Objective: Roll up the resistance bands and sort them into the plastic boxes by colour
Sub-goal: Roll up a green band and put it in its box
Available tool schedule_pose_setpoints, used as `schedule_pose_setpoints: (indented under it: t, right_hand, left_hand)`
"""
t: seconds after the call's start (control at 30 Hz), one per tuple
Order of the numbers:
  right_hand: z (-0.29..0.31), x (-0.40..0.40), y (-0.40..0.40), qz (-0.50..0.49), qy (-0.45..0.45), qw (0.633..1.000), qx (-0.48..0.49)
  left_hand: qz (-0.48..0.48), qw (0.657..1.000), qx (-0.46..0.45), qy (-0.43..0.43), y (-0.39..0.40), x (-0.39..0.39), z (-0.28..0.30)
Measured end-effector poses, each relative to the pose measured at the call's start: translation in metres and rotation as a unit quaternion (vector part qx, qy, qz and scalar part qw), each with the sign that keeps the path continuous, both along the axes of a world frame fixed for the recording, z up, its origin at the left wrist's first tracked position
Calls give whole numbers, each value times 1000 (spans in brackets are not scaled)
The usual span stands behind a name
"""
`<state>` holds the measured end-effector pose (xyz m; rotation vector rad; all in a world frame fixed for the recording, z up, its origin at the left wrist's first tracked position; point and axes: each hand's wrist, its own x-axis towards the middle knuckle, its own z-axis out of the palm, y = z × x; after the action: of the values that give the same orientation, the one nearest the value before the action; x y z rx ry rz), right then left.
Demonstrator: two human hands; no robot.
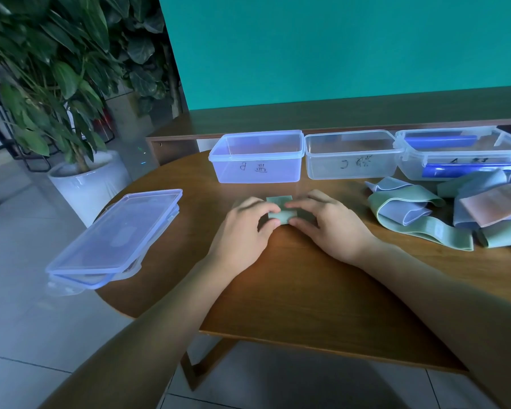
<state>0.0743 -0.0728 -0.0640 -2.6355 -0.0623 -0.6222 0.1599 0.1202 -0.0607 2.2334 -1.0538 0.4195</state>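
Rolling a green resistance band (pixel 280 213) on the wooden table (pixel 292 290), the person is pinching it from both sides; the left hand (pixel 244 228) is gripping its left end with thumb and fingers, and the right hand (pixel 326 224) is gripping the right end, probably so the roll is staying tight and even; the band is lying between the two hands, just in front of the box marked B (pixel 257 156) and the middle box (pixel 351 154); the right box (pixel 460 153) is holding blue rolls; unrolled bands (pixel 425 208) are waiting at the right, stacked lids (pixel 112 240) at the left.
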Motion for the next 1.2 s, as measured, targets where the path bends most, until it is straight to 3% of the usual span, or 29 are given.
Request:
schedule_pose_setpoints:
  t: [0.43,0.67,1.0,1.2]
  right_hand:
    - [-2,20,-7,-22,-2,1000,8]
    - [1,25,-7,1,-29,1000,6]
    - [5,42,-13,-31,44,998,-32]
    - [5,61,-17,-51,89,994,-44]
  left_hand:
    - [-8,999,0,-48,-10,13,0]
    - [2,999,32,-17,-16,24,0]
    - [-14,999,12,-27,-26,39,1]
    - [5,999,34,23,-32,53,0]
